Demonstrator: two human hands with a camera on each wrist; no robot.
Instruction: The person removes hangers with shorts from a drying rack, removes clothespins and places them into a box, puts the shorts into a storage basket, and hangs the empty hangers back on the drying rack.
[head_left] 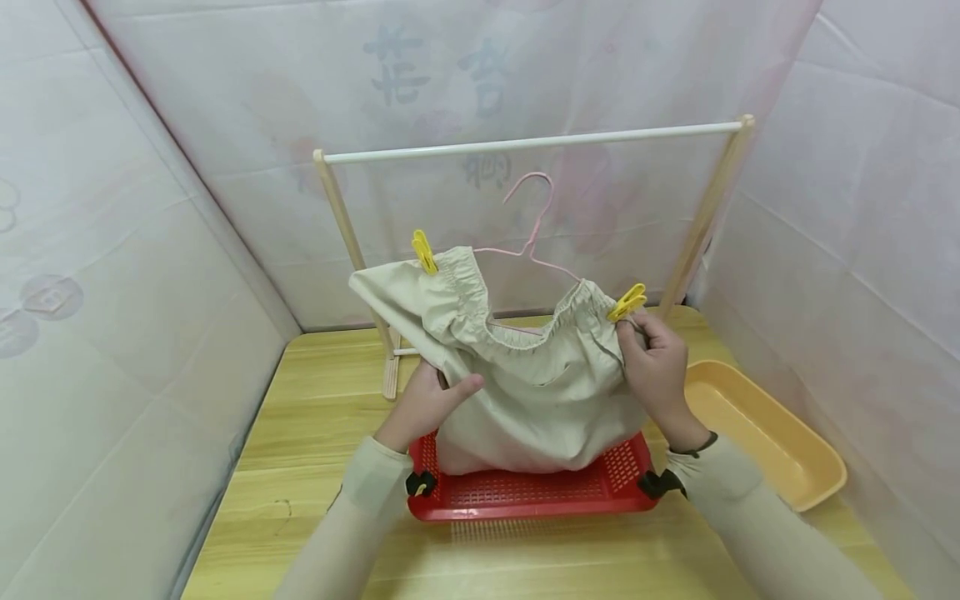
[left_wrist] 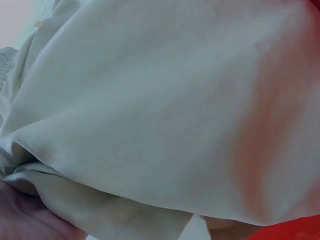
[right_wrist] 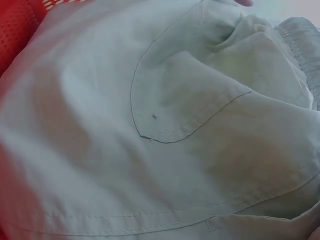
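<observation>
"Well, what comes furthest left on the desk (head_left: 315,400)?"

"One wooden post of the clothes rack (head_left: 338,208). Right of it, a yellow clothespin (head_left: 423,252) clips the beige elastic-waist pants (head_left: 525,392)."

"And the left hand (head_left: 427,404)?"

"Under that clothespin, at the side of the pants. Its thumb lies in front of the cloth and the other fingers are hidden, so I can't tell whether that grip is closed on anything."

"Where are the pants exactly?"

"In the middle, hung on a pink wire hanger (head_left: 534,239) in front of the rack, the lower part bulging over a red mesh basket (head_left: 532,510). The hook sits apart from the white rail (head_left: 525,143)."

"Further right?"

"A second yellow clothespin (head_left: 627,302), on the other end of the waistband. Just below it the right hand (head_left: 656,367) pinches the cloth, so that grip is closed on the pants."

"Last of all?"

"An orange-yellow plastic tray (head_left: 750,429), near the right edge."
</observation>
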